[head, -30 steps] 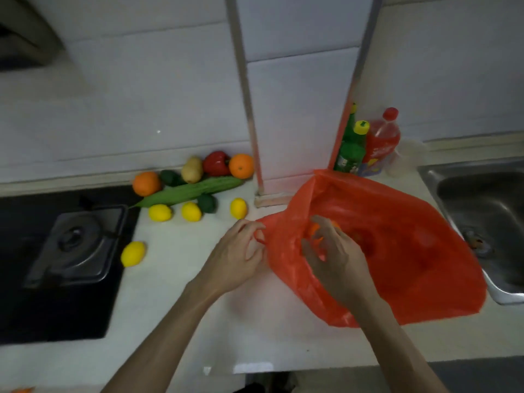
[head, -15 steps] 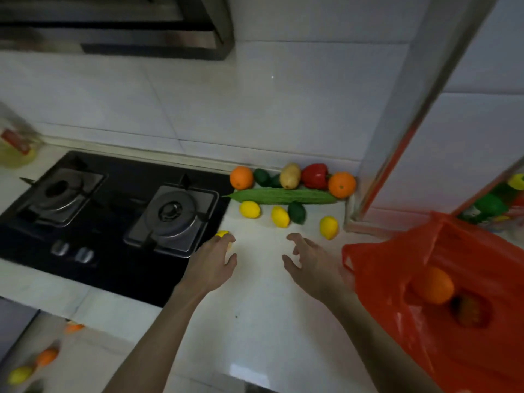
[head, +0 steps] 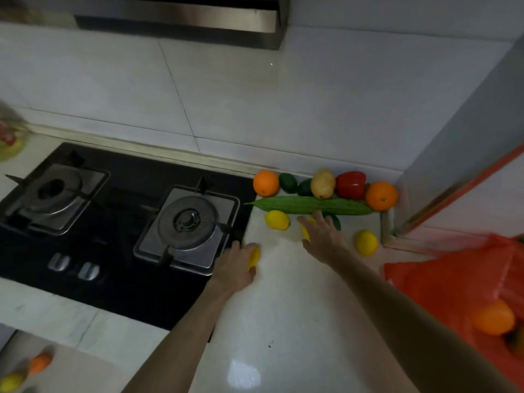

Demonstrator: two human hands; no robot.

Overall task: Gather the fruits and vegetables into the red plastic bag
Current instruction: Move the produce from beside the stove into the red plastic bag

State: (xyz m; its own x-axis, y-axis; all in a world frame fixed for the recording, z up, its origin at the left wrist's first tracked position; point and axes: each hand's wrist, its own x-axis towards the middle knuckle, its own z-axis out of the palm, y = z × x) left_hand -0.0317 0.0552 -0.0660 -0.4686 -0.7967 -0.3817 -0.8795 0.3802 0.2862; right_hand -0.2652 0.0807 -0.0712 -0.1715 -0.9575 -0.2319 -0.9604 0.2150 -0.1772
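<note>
The red plastic bag (head: 442, 290) lies open at the right edge with an orange (head: 493, 317) inside. My left hand (head: 235, 268) curls over a yellow lemon (head: 254, 258) beside the stove. My right hand (head: 323, 236) is spread over another lemon (head: 305, 229), fingers apart. Two more lemons (head: 277, 219) (head: 365, 242) lie loose on the counter. Behind them lies a long green gourd (head: 312, 205). Along the wall sit two oranges (head: 266, 182) (head: 381, 195), a red pepper (head: 351, 185), a potato (head: 322, 183) and dark green fruits (head: 287, 182).
A black two-burner gas stove (head: 119, 236) fills the left of the counter, with a range hood (head: 181, 21) above. A tiled pillar (head: 465, 165) rises at the right. An orange (head: 41, 361) and a lemon (head: 11, 381) lie at the lower left below the counter edge.
Both hands left the bag and reached left to the lemons. My left hand has curled over the lemon by the stove; my right hand has moved forward over another. The view swung left.
</note>
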